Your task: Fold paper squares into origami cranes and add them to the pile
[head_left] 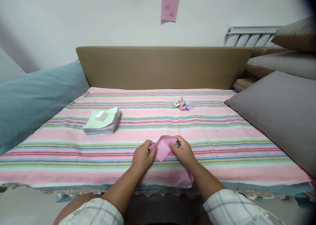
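Note:
A pink sheet of origami paper (163,148), partly folded with creases and a point facing me, is held between both hands just above the striped cloth. My left hand (144,155) pinches its left corner between thumb and fingers. At the right corner, my right hand (182,150) grips the paper the same way, thumb on top. Farther back on the cloth lies a small cluster of folded paper pieces (182,104) in green, pink and purple. To the left sits a thick stack of coloured paper (110,121), with a small white block (101,116) on top.
The striped cloth (197,129) covers the seat in front of me. A brown backrest (163,67) stands behind it. Grey cushions (276,113) are piled at the right, and a blue-covered armrest (41,96) bounds the left. A pink note (170,7) hangs on the wall.

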`<act>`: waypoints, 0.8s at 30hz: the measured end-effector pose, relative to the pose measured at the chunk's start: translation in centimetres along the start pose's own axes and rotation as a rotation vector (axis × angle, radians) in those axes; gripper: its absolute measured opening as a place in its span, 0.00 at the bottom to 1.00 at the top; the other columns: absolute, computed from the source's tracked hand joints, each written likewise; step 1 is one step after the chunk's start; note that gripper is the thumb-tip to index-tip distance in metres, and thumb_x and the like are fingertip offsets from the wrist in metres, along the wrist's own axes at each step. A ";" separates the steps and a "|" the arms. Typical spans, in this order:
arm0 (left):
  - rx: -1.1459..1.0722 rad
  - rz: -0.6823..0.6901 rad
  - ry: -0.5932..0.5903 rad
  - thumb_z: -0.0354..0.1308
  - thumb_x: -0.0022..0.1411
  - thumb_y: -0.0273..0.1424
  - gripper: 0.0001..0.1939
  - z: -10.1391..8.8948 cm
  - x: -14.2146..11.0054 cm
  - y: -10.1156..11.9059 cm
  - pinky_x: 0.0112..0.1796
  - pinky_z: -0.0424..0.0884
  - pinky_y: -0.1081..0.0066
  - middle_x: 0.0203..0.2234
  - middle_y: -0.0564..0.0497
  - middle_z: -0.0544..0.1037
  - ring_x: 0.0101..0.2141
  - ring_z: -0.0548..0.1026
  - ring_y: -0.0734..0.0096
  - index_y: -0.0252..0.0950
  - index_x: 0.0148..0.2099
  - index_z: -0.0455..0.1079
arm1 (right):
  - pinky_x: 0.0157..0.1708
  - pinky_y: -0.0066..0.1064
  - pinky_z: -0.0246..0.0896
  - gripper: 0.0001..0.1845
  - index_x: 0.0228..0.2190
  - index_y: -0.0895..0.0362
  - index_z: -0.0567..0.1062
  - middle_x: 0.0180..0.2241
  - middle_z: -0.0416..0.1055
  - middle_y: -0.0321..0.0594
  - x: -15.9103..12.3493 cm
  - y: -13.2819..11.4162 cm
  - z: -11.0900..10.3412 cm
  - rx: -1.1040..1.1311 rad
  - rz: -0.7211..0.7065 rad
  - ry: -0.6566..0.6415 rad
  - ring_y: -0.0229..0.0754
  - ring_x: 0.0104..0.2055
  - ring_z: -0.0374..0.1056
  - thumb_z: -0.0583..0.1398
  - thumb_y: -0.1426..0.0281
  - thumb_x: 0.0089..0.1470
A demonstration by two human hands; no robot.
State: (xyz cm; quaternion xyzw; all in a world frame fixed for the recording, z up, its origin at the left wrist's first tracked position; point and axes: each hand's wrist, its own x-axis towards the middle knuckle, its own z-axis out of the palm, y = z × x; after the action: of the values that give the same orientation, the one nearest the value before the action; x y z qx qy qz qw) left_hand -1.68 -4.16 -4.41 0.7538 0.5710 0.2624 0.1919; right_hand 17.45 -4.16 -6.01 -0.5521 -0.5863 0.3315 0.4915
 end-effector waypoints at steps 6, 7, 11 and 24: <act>-0.048 -0.063 -0.004 0.49 0.59 0.38 0.07 -0.3 0.3 0.1 0.24 0.56 0.74 0.20 0.57 0.69 0.22 0.67 0.72 0.40 0.36 0.61 | 0.46 0.38 0.61 0.19 0.46 0.56 0.70 0.43 0.72 0.42 0.0 0.7 0.2 -0.037 -0.120 -0.118 0.44 0.44 0.68 0.55 0.70 0.50; -0.053 -0.067 -0.002 0.48 0.59 0.38 0.07 -0.3 0.3 0.1 0.24 0.56 0.74 0.20 0.57 0.69 0.22 0.67 0.72 0.40 0.36 0.61 | 0.47 0.38 0.61 0.20 0.46 0.56 0.70 0.44 0.72 0.42 0.0 0.7 0.2 -0.069 -0.136 -0.120 0.45 0.45 0.67 0.55 0.70 0.50; -0.104 -0.055 0.014 0.48 0.60 0.37 0.08 -0.2 0.3 0.0 0.25 0.57 0.75 0.22 0.57 0.70 0.23 0.68 0.72 0.40 0.39 0.62 | 0.51 0.40 0.56 0.21 0.47 0.55 0.70 0.47 0.69 0.43 -0.3 0.4 -0.1 -0.186 -0.236 -0.175 0.45 0.50 0.63 0.56 0.70 0.49; -0.109 -0.094 0.025 0.49 0.59 0.40 0.17 0.0 0.3 -0.1 0.23 0.55 0.75 0.16 0.59 0.64 0.20 0.67 0.72 0.39 0.48 0.61 | 0.53 0.42 0.50 0.26 0.48 0.53 0.68 0.47 0.68 0.42 -0.7 0.2 -1.0 -0.242 -0.408 -0.309 0.46 0.51 0.60 0.43 0.54 0.59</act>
State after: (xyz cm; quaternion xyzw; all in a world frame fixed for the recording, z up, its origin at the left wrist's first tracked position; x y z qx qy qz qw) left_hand -1.69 -3.81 -4.47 0.7112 0.5932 0.2932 0.2375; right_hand 18.37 -4.94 -6.08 -0.4202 -0.7885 0.2335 0.3837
